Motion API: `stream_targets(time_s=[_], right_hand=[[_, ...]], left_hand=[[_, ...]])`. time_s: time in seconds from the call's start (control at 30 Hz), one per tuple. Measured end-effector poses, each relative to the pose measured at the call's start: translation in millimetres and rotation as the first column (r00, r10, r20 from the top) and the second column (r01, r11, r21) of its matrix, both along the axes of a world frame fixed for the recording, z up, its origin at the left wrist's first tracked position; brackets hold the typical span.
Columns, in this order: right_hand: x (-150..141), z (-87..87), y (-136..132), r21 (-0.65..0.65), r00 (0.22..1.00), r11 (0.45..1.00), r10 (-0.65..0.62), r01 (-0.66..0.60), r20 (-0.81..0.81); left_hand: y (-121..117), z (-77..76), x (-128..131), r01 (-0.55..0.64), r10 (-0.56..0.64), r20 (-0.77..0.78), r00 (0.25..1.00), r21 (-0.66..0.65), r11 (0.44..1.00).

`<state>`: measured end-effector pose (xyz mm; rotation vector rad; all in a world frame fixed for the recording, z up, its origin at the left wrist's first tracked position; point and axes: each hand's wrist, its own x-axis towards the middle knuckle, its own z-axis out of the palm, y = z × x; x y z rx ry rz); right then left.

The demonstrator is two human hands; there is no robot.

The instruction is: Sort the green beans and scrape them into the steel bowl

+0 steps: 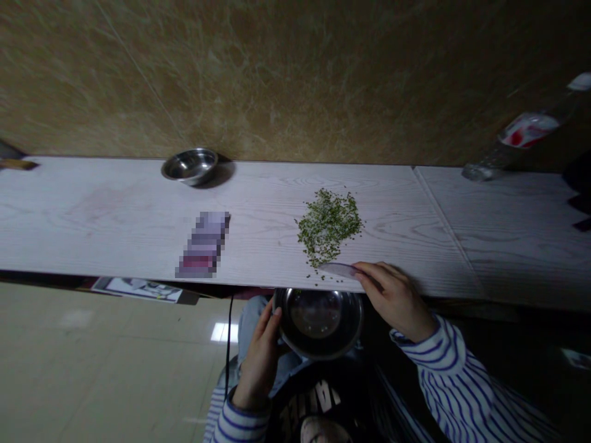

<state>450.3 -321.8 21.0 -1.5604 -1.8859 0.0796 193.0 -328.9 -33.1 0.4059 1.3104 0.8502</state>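
Observation:
A pile of small green bits (pixel 329 226) lies on the pale wooden table (pixel 115 209). My right hand (pixel 392 298) rests at the table's near edge, its fingers closed on a thin flat scraper-like piece (pixel 339 269) that touches the pile's near side. My left hand (pixel 261 354) grips the left rim of a steel bowl (pixel 318 320) held just below the table edge, under the pile. The bowl's inside looks mostly dark, with a few specks.
A second, smaller steel bowl (pixel 190 165) stands at the table's far edge against the marbled wall. A blurred flat card or packet (pixel 203 244) lies left of the pile. A clear plastic bottle (pixel 521 138) is at the far right. Tiled floor shows at lower left.

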Motion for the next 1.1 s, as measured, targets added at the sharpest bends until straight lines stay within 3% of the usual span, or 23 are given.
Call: stream_targets(time_s=[0.43, 1.1], right_hand=[[1.5, -3.4, 7.8, -0.007, 0.998, 0.998, -0.055, 0.055, 0.004], [-9.3, -4.3, 14.5, -0.02, 0.999, 1.0, -0.002, 0.002, -0.042]], left_hand=[[0.6, 4.2, -0.1, -0.011, 0.01, -0.018, 1.0, -0.019, 1.0], [-0.2, 4.9, -3.5, -0.036, 0.036, -0.012, 0.999, -0.005, 0.999]])
